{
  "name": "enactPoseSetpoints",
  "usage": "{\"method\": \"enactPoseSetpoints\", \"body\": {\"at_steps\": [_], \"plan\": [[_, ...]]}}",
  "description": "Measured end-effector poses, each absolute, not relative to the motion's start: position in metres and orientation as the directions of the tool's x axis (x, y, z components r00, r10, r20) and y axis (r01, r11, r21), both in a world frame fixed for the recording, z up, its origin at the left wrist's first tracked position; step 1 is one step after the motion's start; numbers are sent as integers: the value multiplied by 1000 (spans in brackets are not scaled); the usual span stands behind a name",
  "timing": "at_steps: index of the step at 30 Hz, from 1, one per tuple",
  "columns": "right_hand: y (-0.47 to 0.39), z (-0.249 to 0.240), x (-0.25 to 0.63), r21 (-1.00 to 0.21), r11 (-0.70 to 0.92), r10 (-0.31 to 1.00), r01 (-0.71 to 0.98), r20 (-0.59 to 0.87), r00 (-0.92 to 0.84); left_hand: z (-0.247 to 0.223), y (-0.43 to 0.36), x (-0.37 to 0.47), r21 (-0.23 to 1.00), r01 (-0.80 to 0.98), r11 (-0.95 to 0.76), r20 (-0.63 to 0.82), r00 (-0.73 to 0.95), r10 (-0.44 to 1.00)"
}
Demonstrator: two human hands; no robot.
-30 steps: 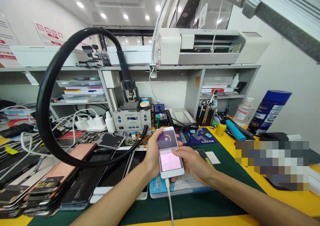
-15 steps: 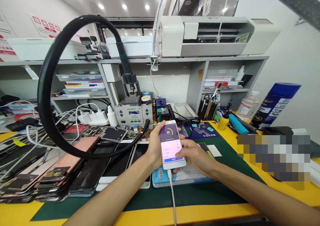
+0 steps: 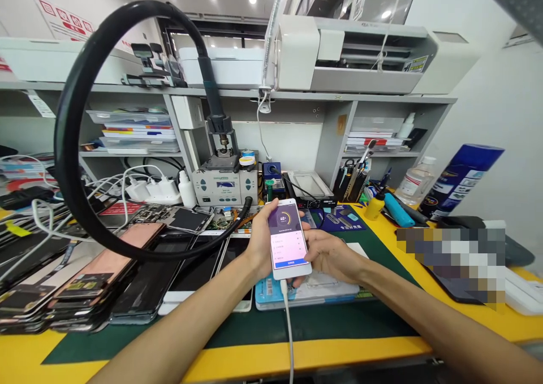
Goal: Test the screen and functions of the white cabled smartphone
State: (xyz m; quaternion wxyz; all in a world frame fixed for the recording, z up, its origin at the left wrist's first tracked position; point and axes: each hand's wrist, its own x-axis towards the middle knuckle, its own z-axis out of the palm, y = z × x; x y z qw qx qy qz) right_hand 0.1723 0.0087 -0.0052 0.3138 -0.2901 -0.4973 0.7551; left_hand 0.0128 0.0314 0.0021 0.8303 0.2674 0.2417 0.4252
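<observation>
A white phone [image 3: 289, 240] is held upright and tilted back above the bench, its lit screen showing a dial and a blue bar at the bottom. My left hand [image 3: 259, 240] is wrapped round the phone's left side. At the lower right edge of the phone, my right hand [image 3: 333, 258] has curled fingers, with the thumb near the blue bar and other fingers partly behind the phone. A white cable [image 3: 288, 322] runs from the phone's bottom edge toward me. Beneath the hands lies a light blue and clear flat case [image 3: 267, 298].
Stacked phones and screens [image 3: 89, 288] cover the left side. A black hose [image 3: 63, 135] loops above them from a grey station [image 3: 224, 187]. At the right stand a yellow bottle [image 3: 374, 207], a clear bottle [image 3: 413, 181] and a blue can [image 3: 462, 177]. A green mat [image 3: 339, 322] lies in front.
The dial on the phone screen has gone from 35 to 40, and the list below it has changed. My right thumb has shifted toward the phone's right edge. The view has moved slightly.
</observation>
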Motion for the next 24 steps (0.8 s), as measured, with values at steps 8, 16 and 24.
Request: {"method": "enactPoseSetpoints", "body": {"at_steps": [8, 16, 24], "plan": [[8, -4, 170, -936, -319, 805, -151, -183, -565, 3, 31, 13, 653, -578, 490, -169, 518, 838], [10, -7, 168, -920, -338, 824, -197, -189, -534, 4, 31, 15, 648, -583, 490, -184, 504, 844], [8, -7, 168, -928, -313, 817, -202, -155, -555, 3, 31, 15, 669, -564, 484, -192, 498, 846]]}}
